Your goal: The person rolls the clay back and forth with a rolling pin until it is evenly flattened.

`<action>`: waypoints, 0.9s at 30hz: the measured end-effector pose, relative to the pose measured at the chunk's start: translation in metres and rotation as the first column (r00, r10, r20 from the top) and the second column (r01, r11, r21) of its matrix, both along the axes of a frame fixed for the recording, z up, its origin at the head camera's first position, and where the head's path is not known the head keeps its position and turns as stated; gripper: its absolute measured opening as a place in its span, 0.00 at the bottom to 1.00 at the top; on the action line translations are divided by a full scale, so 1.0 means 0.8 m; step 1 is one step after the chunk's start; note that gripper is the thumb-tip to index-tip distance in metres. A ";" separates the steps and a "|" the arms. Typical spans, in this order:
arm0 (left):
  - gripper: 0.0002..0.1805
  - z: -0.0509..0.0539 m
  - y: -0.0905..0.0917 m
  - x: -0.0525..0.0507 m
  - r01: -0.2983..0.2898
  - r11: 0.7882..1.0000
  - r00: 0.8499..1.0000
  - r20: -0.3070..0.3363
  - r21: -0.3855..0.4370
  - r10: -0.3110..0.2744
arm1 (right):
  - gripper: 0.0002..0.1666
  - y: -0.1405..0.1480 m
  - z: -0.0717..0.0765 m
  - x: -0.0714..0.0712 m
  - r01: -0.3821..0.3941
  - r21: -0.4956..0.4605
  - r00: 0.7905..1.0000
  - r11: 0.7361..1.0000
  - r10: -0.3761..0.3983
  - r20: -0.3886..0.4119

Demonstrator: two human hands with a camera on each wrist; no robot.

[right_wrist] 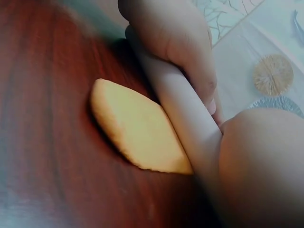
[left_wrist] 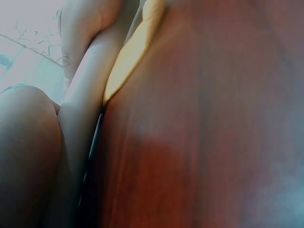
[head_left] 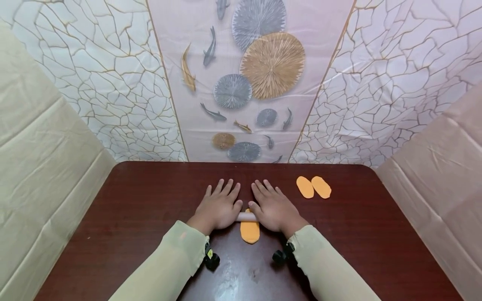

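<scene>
A pale rolling pin (head_left: 246, 217) lies across a flattened orange piece of dough-like material (head_left: 250, 232), an elongated oval, at mid-table. My left hand (head_left: 219, 208) presses on the pin's left part, fingers straight and pointing forward. On the other end rests my right hand (head_left: 276, 210), palm down, its fingers also extended. Both thumbs point inward, with a short stretch of pin between them. In the right wrist view, most of the orange piece (right_wrist: 137, 128) shows on the near side of the pin (right_wrist: 178, 97). The palms hide the pin's ends.
Two thin orange ovals (head_left: 305, 187) lie side by side near the table's back right. The dark red-brown table (head_left: 143, 200) meets a patterned cloth wall (head_left: 233, 133) at its far edge. Plain cloth panels (head_left: 433, 167) stand at both sides.
</scene>
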State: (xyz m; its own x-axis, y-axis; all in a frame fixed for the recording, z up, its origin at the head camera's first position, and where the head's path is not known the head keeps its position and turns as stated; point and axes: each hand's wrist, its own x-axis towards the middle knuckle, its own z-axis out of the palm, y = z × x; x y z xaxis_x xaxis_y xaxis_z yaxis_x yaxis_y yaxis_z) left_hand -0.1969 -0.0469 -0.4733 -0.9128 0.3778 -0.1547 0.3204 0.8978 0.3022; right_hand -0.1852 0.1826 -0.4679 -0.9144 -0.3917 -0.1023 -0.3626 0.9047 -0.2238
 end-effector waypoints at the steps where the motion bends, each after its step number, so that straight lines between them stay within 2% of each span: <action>1: 0.38 -0.001 0.000 0.001 0.002 1.000 1.000 -0.007 -0.004 -0.002 | 0.44 -0.001 0.000 0.002 0.002 0.003 1.000 1.000 -0.002 -0.003; 10: 0.37 -0.006 -0.001 0.023 0.030 0.999 0.996 -0.077 -0.030 -0.032 | 0.43 -0.003 -0.001 0.026 0.019 0.011 0.999 1.000 -0.018 -0.039; 22: 0.36 -0.007 -0.006 0.072 0.110 0.993 0.982 -0.150 -0.030 -0.114 | 0.43 -0.003 -0.006 0.071 0.001 0.022 0.997 1.000 0.001 -0.076; 27: 0.36 -0.008 -0.009 0.090 0.141 0.990 0.970 -0.197 -0.027 -0.143 | 0.43 -0.001 -0.008 0.089 -0.041 0.017 0.988 0.999 0.043 -0.145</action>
State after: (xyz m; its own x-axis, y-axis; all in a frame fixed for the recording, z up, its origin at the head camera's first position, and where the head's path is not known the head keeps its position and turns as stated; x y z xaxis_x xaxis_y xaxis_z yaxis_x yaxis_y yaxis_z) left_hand -0.1251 -0.0542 -0.4799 -0.8630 0.5050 0.0181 0.4972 0.8422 0.2086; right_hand -0.1142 0.1814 -0.4742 -0.9029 -0.4292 0.0251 -0.4277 0.8908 -0.1536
